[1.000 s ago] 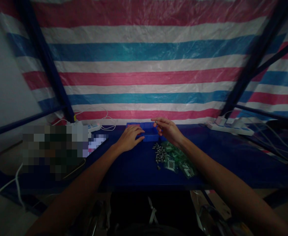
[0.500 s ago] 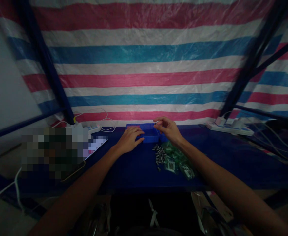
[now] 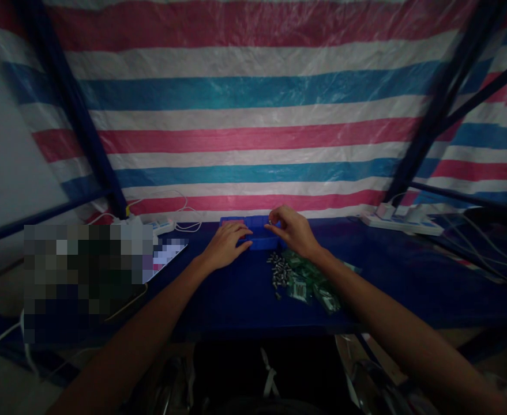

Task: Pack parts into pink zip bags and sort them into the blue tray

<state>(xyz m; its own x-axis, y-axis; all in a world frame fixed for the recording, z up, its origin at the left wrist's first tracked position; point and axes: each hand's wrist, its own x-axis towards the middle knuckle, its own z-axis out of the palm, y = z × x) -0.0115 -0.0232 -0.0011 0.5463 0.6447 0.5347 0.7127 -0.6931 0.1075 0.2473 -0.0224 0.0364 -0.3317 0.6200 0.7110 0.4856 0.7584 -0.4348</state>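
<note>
A small blue plastic tray sits at the back of the dark blue table. My left hand lies on the tray's left rim with its fingers stretched out flat. My right hand hovers over the tray's right side, thumb and forefinger pinched on a tiny metal part too small to name. Just in front of that hand lies a heap of small silvery cylinders and several green circuit boards.
A striped red, white and blue tarpaulin hangs behind the table between dark blue frame posts. White power strips lie at the back left and back right, with cables. A blurred patch covers the left.
My right hand has come down and leftward, closer to the tray, still pinched. My left hand has stayed on the tray's rim.
</note>
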